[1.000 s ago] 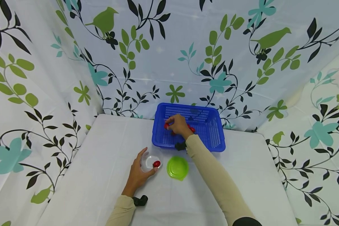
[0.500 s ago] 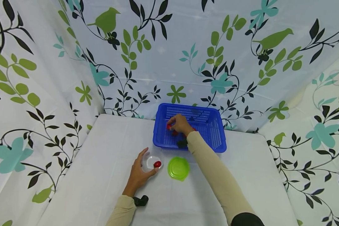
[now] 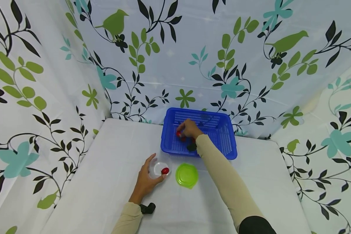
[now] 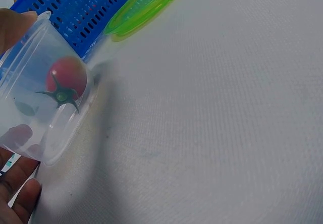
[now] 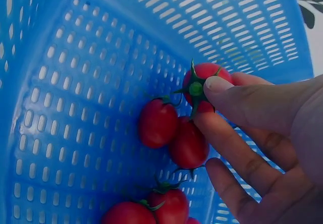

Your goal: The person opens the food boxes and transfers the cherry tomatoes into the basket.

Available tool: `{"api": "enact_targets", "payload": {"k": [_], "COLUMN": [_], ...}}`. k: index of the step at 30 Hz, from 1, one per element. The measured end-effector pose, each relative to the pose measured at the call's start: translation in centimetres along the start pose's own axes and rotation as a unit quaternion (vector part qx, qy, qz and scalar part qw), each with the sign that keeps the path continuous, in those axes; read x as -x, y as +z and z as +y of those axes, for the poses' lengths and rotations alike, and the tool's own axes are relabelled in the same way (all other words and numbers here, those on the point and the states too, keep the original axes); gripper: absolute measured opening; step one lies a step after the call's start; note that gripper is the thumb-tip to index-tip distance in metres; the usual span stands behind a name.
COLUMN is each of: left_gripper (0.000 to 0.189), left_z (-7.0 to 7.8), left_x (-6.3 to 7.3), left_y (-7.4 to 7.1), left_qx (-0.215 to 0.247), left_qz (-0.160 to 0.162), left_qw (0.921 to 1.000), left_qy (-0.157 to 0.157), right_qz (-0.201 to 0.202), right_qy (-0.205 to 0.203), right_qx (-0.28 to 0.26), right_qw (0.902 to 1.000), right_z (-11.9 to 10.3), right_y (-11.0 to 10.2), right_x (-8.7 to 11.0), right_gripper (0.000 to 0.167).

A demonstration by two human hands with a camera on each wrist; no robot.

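Observation:
My left hand (image 3: pixel 146 182) grips a clear plastic tub (image 3: pixel 155 169) standing on the table, thumb on the near side and fingers round the far left. Inside the tub lies one red cherry tomato (image 3: pixel 165 171) with a green stem; the left wrist view shows this cherry tomato (image 4: pixel 68 77) through the wall. Inside the blue basket, my right hand (image 3: pixel 190 129) pinches another cherry tomato (image 5: pixel 214 72) between thumb and fingers. Close below its fingers lie two cherry tomatoes (image 5: pixel 157 124), and several more (image 5: pixel 130 214) sit at the lower edge of the right wrist view.
The blue perforated basket (image 3: pixel 229 143) stands at the table's back edge, against a patterned cloth backdrop (image 3: pixel 163 65). A bright green lid (image 3: pixel 187 175) lies flat right of the tub. White cloth covers the table (image 3: pixel 105 169).
My right hand has shifted slightly right and nearer within the basket, with the pinched cherry tomato. My left hand keeps its grip on the tub. The head view has turned slightly left.

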State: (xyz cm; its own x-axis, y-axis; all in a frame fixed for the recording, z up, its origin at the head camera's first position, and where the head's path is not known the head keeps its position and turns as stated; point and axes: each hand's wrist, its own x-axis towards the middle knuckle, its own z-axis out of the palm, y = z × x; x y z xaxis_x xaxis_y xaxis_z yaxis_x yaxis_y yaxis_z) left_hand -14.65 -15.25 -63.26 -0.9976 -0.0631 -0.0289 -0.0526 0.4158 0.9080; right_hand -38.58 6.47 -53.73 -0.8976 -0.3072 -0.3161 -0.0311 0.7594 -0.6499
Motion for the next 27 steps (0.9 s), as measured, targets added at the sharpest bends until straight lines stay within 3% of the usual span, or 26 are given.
{"api": "enact_targets", "payload": {"k": [4,14,27], "left_gripper": [0.100,0.099,0.100], "left_z": [-0.15,-0.42,-0.18], "left_x": [0.04,-0.12,-0.06], "left_y": [0.07,0.04,0.00], "left_qx": [0.000,0.002,0.004], "left_qz": [0.001,-0.003,0.002], "left_qw": [1.0000,1.0000,0.9999], "left_qy": [0.005,0.006,0.011], "right_qz": [-0.006,0.005,-0.006], "right_qy": [0.006,-0.022,-0.027], "right_qx": [0.007,0.059,0.062], "right_qw": [0.9999,0.9980,0.9977], "right_z": [0.27,0.14,-0.07], "right_y": [0.37,0.79,0.37], "right_x": [-0.32,-0.64,0.11], "right_gripper": [0.032,0.035,0.033]}}
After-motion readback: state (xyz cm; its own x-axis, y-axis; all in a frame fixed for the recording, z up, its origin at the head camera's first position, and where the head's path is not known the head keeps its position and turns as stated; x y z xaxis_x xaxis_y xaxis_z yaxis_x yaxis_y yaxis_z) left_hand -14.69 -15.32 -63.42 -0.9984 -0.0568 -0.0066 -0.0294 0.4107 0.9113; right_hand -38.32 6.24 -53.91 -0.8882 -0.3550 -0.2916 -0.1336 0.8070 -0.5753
